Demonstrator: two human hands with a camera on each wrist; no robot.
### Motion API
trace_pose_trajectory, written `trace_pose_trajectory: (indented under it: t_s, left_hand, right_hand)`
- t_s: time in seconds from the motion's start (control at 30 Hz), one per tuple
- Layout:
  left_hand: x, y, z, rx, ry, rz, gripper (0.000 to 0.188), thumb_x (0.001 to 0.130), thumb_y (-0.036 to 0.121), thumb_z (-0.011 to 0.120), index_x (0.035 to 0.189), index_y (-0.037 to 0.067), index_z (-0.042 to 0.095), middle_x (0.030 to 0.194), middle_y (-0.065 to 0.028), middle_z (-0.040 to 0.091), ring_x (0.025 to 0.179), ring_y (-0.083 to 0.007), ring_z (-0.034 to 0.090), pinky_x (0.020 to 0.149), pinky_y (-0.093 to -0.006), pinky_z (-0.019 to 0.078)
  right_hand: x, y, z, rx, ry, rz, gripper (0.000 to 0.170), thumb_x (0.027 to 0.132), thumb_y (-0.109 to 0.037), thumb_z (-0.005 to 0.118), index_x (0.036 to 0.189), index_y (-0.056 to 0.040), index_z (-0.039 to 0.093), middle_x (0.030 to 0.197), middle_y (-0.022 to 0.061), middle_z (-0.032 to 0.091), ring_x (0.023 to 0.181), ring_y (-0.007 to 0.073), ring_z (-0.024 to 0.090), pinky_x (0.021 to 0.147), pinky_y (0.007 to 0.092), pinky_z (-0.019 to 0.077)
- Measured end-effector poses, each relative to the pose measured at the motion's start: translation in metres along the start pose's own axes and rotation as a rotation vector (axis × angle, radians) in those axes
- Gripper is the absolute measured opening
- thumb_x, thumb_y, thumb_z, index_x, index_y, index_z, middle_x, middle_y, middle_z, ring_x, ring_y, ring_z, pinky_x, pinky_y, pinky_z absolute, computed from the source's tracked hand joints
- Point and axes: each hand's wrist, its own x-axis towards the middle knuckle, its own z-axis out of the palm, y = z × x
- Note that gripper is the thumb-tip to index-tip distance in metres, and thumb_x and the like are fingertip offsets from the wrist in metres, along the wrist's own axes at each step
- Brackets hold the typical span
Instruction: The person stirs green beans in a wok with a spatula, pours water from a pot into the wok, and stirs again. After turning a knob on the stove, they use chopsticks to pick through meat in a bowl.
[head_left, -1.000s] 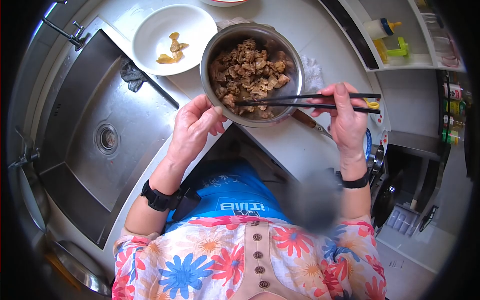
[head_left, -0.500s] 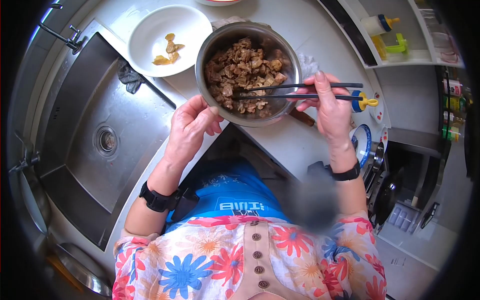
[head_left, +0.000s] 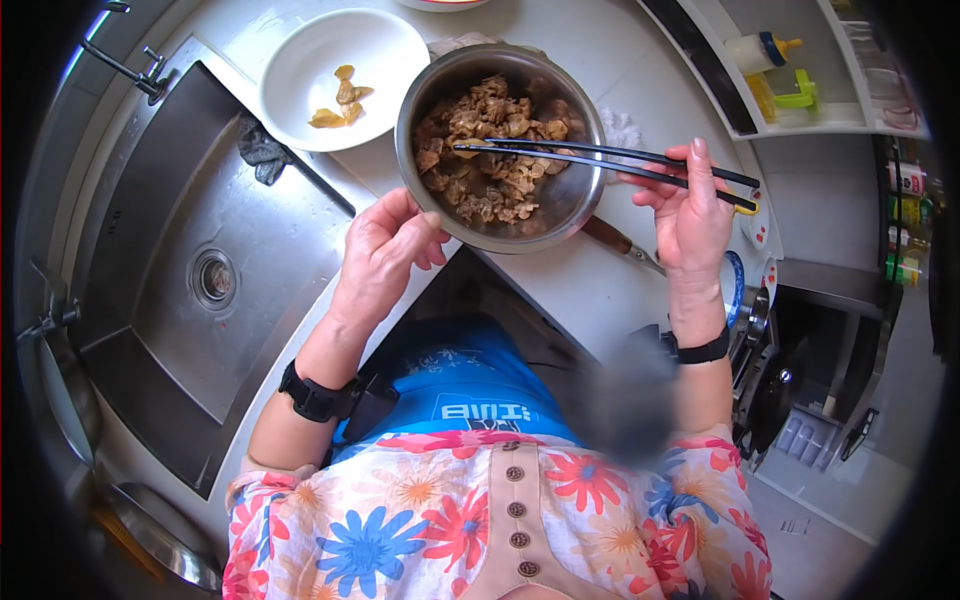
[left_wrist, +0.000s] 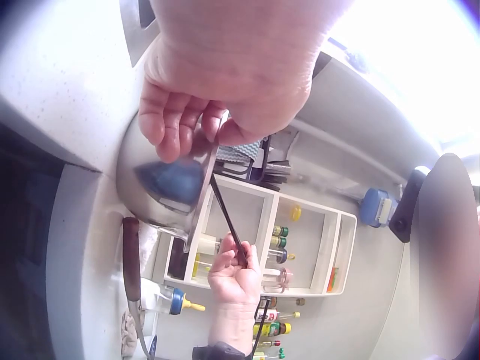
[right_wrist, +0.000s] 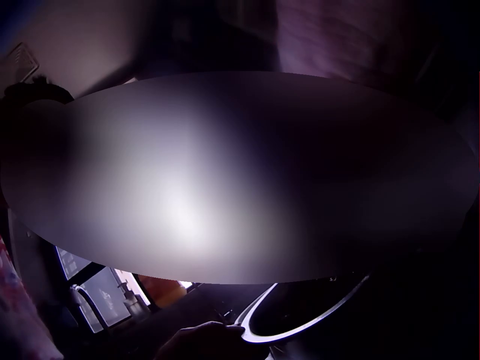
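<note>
A steel bowl [head_left: 560, 222] on the counter holds chopped brown cooked meat [head_left: 490, 115]. My left hand [head_left: 388, 245] pinches the bowl's near left rim, thumb at the edge and fingers against the outer wall, as the left wrist view shows too. My right hand [head_left: 692, 215] holds black chopsticks [head_left: 620, 158], reaching in from the right. Their tips are close together over the meat, at a yellowish slice [head_left: 468, 149]. Several similar yellowish slices lie in a white bowl [head_left: 290, 85] to the left. The right wrist view is mostly dark and blurred, with the steel bowl's rim [right_wrist: 300, 328] low down.
A steel sink [head_left: 180, 300] lies left of the counter, with a dark cloth [head_left: 262, 150] on its edge. Beside the steel bowl are a wooden-handled utensil [head_left: 607, 236] and a pale cloth [head_left: 622, 132]. Shelves [head_left: 815, 125] with bottles stand at the far right.
The chopstick tips have moved from the near part of the meat up toward its middle and drawn together. My right hand shifted left, then back right. The left hand keeps its hold on the rim.
</note>
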Motion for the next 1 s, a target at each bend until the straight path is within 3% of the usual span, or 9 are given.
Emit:
trace_pose_trajectory:
  t_s: [0.33,0.53,0.63,0.73,0.8,0.93,1.0]
  left_hand:
    - [-0.001,-0.001,0.000,-0.027,0.006,0.006,0.014,0.084,0.013,0.051,0.087,0.000,0.056,0.071,-0.0041,0.058,0.056,-0.0069,0.053,0.052,-0.0190,0.0429]
    - [-0.001,-0.001,0.000,0.007,0.010,0.016,0.016,0.086,0.017,0.051,0.085,0.002,0.055,0.070,-0.0049,0.059,0.058,-0.0082,0.056,0.053,-0.0196,0.0440]
    - [0.000,-0.003,0.000,-0.002,0.005,0.021,0.015,0.086,0.017,0.051,0.085,0.002,0.055,0.070,-0.0052,0.059,0.058,-0.0083,0.056,0.053,-0.0193,0.0438]
    - [-0.002,0.001,0.002,0.009,0.017,0.018,0.015,0.086,0.016,0.051,0.084,0.001,0.055,0.070,-0.0056,0.060,0.058,-0.0085,0.056,0.053,-0.0193,0.0438]
    - [-0.002,0.000,0.002,0.002,0.022,0.019,0.015,0.086,0.016,0.051,0.084,0.001,0.055,0.070,-0.0056,0.060,0.058,-0.0085,0.056,0.053,-0.0194,0.0439]
    - [-0.001,-0.003,0.001,-0.022,0.011,0.022,0.015,0.086,0.016,0.051,0.084,0.001,0.055,0.070,-0.0055,0.060,0.058,-0.0085,0.056,0.054,-0.0196,0.0439]
    - [-0.001,-0.002,0.001,-0.012,0.009,0.020,0.015,0.086,0.016,0.050,0.084,0.001,0.055,0.070,-0.0055,0.060,0.058,-0.0084,0.056,0.054,-0.0196,0.0439]
  right_hand:
    - [0.006,-0.027,0.005,-0.121,-0.033,-0.075,0.036,0.090,-0.031,0.046,0.084,0.0025,0.055,0.069,0.0150,0.061,0.060,0.0252,0.064,0.046,0.0265,0.0534]
    - [0.013,-0.033,0.035,-0.048,-0.132,-0.175,0.036,0.090,-0.032,0.047,0.088,0.0033,0.055,0.070,0.0149,0.060,0.062,0.0257,0.064,0.048,0.0275,0.0540]
    - [0.016,-0.029,0.074,0.141,-0.209,-0.166,0.033,0.090,-0.029,0.048,0.092,0.0036,0.054,0.076,0.0155,0.061,0.065,0.0265,0.064,0.050,0.0293,0.0551]
    - [0.017,-0.028,0.081,0.111,-0.246,-0.193,0.031,0.090,-0.026,0.047,0.091,0.0040,0.055,0.075,0.0152,0.060,0.067,0.0254,0.064,0.050,0.0295,0.0551]
    - [0.013,-0.032,0.058,-0.077,-0.152,-0.270,0.032,0.092,-0.028,0.042,0.091,0.0014,0.055,0.078,0.0158,0.062,0.068,0.0256,0.064,0.053,0.0305,0.0529]
    - [-0.006,-0.030,0.038,-0.289,-0.157,-0.254,0.031,0.092,-0.027,0.044,0.088,0.0022,0.055,0.072,0.0127,0.061,0.062,0.0205,0.063,0.052,0.0288,0.0525]
    - [-0.014,-0.020,0.047,-0.315,-0.183,-0.211,0.024,0.089,-0.022,0.051,0.086,0.0012,0.058,0.074,0.0073,0.060,0.065,0.0130,0.061,0.051,0.0238,0.0523]
